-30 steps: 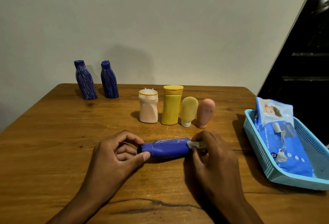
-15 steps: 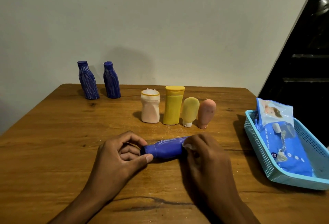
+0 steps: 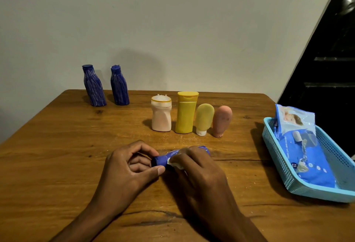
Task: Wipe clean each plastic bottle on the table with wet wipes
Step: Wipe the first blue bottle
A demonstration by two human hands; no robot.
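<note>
A blue plastic bottle (image 3: 163, 158) lies on its side on the wooden table (image 3: 57, 155), near the front middle. My left hand (image 3: 128, 166) pinches its cap end between thumb and fingers. My right hand (image 3: 199, 170) wraps over the bottle's body and holds a white wet wipe (image 3: 175, 164) against it, so most of the bottle is hidden. Behind them stand a pale pink bottle (image 3: 161, 116), a yellow bottle (image 3: 186, 112), a small yellow tube (image 3: 204, 118) and a pink tube (image 3: 221, 120). Two blue streaked bottles (image 3: 95, 86) (image 3: 119, 86) stand at the back left.
A light blue plastic basket (image 3: 278, 157) sits at the table's right edge and holds a blue pack of wet wipes (image 3: 305, 151). A grey wall runs behind the table. A dark opening lies to the right.
My right hand has slid left along the blue bottle with the wipe, from its base end towards the cap, and now covers most of the body. My left hand has kept its hold on the cap.
</note>
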